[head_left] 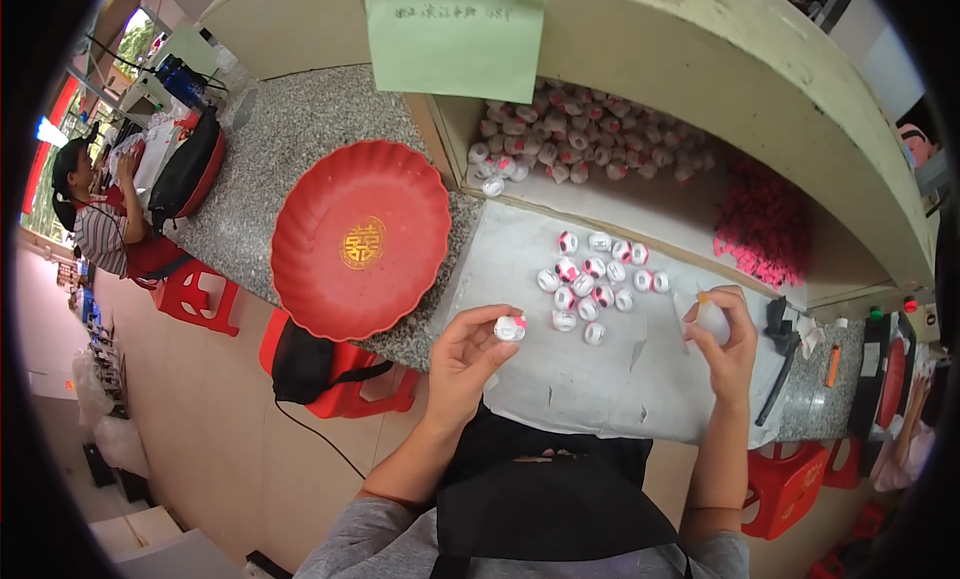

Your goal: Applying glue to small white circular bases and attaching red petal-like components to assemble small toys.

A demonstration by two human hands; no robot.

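Between the thumb and fingers of my left hand (465,364) is a small white and pink bead-like piece (510,328). My right hand (732,349), held over the right side of the white work sheet (660,384), grips a small translucent white squeeze bottle (713,322) with a yellowish tip. The two hands are well apart. On the sheet between them and farther back lies a loose cluster of similar white and pink pieces (594,267), several with dark openings showing.
A red scalloped tray (400,279) stands at left on the speckled counter. Under the pale shelf are heaps of white pieces (590,129) and bright pink pieces (765,224). An orange marker-like stick (833,364) lies at right. Far left, another person (100,204) sits working; red stools (790,489) stand below.
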